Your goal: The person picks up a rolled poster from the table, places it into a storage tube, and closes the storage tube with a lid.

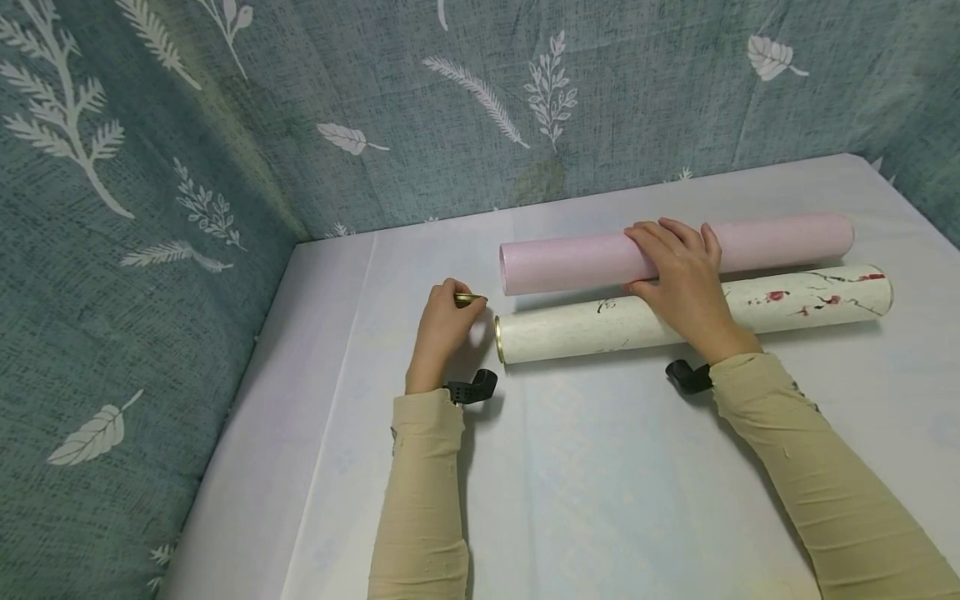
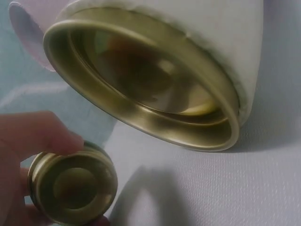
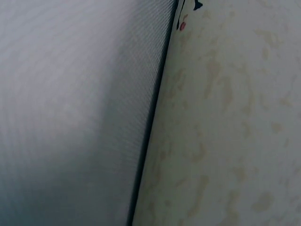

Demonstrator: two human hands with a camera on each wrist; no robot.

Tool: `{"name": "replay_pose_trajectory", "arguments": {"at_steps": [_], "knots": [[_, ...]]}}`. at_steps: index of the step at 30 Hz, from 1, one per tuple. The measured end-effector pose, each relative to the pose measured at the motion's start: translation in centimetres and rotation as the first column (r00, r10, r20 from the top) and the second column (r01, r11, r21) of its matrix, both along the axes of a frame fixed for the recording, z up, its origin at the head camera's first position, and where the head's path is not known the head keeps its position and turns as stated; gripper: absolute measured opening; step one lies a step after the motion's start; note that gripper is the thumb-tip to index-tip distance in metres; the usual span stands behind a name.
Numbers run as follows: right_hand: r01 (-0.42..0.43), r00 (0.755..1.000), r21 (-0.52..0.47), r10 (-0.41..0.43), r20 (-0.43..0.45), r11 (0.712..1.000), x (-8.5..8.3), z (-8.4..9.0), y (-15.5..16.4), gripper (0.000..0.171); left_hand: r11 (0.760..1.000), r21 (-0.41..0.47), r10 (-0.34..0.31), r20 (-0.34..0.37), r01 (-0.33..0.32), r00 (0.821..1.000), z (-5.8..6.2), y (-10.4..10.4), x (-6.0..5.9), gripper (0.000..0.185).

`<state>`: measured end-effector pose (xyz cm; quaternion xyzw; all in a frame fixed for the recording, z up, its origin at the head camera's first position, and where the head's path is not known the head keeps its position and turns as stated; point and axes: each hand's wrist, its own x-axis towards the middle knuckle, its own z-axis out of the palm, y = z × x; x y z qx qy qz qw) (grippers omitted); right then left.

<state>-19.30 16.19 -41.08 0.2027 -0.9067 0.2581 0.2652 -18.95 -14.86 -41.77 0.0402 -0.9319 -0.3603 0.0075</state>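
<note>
My left hand pinches a small round gold metal lid between thumb and fingers, just left of the tubes. Close by lies a white cardboard tube painted with dark branches and red blossoms. Its left end carries a gold metal rim around a shiny recessed face. Behind it, roughly parallel, is a pink tube with an open left end. My right hand reaches across the white tube and grips the pink one around its middle, fingers on the far side, thumb on the near side.
Both tubes lie on a pale cloth-covered table. Teal leaf-print fabric hangs behind the table and along its left side. A black wrist camera juts from the left sleeve, another black camera from the right.
</note>
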Motion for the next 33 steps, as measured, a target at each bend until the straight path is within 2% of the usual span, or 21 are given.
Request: {"name": "replay_pose_trajectory", "arguments": {"at_steps": [12,18,22,25,29,31,33], "knots": [[0.003,1.000,-0.003,-0.003,-0.002,1.000,-0.06,-0.06,0.08,0.066,1.000,0.016,0.010,-0.011,-0.010,1.000,-0.06,0.09,-0.12,0.020],[0.000,1.000,-0.003,0.000,-0.011,1.000,-0.04,-0.01,0.12,0.067,1.000,-0.011,0.006,-0.021,-0.006,1.000,0.16,0.08,-0.18,0.021],[-0.004,1.000,-0.006,0.004,-0.014,1.000,-0.03,-0.06,0.08,0.067,1.000,0.009,0.007,-0.007,-0.007,1.000,0.19,0.03,-0.15,0.022],[-0.003,1.000,-0.003,0.003,-0.012,1.000,-0.05,-0.08,0.07,0.067,0.998,0.058,0.006,-0.002,-0.006,1.000,0.32,0.02,-0.18,0.032],[0.007,1.000,0.000,-0.007,0.004,1.000,-0.10,-0.09,0.05,0.068,0.992,0.130,0.001,0.008,-0.002,1.000,0.62,0.04,-0.22,0.058],[0.010,1.000,0.000,-0.010,0.013,1.000,-0.10,-0.09,0.05,0.067,0.990,0.142,-0.004,0.011,0.002,1.000,0.72,0.05,-0.23,0.068],[0.012,1.000,0.002,-0.012,0.014,1.000,-0.08,-0.09,0.08,0.067,0.990,0.140,-0.010,0.009,0.009,1.000,0.75,0.06,-0.20,0.071]]}}
